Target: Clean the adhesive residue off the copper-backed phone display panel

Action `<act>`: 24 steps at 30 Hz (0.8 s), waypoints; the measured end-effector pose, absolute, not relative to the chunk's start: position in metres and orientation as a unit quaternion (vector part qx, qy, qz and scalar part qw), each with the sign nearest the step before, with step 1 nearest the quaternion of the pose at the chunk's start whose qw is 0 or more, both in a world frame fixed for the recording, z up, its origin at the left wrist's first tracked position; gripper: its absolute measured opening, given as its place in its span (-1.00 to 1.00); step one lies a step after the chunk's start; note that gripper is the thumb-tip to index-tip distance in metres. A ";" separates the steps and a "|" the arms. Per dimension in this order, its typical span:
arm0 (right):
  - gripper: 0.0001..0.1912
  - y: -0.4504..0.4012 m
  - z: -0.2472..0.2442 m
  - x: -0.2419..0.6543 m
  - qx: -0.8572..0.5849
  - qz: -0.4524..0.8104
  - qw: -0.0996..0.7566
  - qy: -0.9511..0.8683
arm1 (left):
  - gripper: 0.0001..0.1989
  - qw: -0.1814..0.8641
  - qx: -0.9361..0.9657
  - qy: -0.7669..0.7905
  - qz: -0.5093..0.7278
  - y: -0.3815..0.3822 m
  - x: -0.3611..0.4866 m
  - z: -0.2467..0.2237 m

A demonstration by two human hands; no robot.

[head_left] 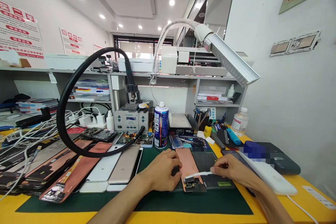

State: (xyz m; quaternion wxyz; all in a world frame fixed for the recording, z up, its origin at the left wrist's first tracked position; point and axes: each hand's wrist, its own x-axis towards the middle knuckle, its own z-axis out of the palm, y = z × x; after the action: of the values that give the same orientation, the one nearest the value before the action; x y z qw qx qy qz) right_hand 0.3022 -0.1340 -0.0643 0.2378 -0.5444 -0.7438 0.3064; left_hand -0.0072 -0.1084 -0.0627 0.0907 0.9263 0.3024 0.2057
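Note:
A pink phone panel [188, 162] lies on a black perforated pad [207, 164] over the green mat [220, 203]. Dark electronic parts show at its near end. My left hand [164, 169] rests at the panel's left edge, fingers curled around a small dark object that I cannot make out. My right hand [228, 168] pinches the right end of a white tool [201, 174], whose other end reaches over the parts on the panel.
A blue spray can [161, 126] stands behind the mat. Phones [124, 164] and pink panels [81, 164] lie at left beneath a black hose [61, 112]. A white device [273, 178] sits at right. A lamp [231, 56] hangs above.

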 end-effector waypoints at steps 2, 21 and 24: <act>-0.57 -0.134 -0.065 0.301 -0.548 0.304 0.241 -0.741 | -0.76 0.091 0.926 0.302 0.206 -0.108 -0.007 -0.063; -0.51 -0.130 -0.076 0.304 -0.574 0.285 0.250 -0.725 | -0.81 0.093 0.929 0.291 0.209 -0.110 -0.006 -0.059; -0.51 -0.130 -0.076 0.304 -0.576 0.283 0.252 -0.724 | -0.82 0.092 0.929 0.290 0.210 -0.109 -0.007 -0.060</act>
State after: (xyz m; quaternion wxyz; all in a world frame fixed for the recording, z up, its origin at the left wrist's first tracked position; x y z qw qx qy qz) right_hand 0.3040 -0.1297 -0.0764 0.2524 -0.5759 -0.7243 0.2829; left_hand -0.0066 -0.1092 -0.0596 0.0921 0.9290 0.2904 0.2101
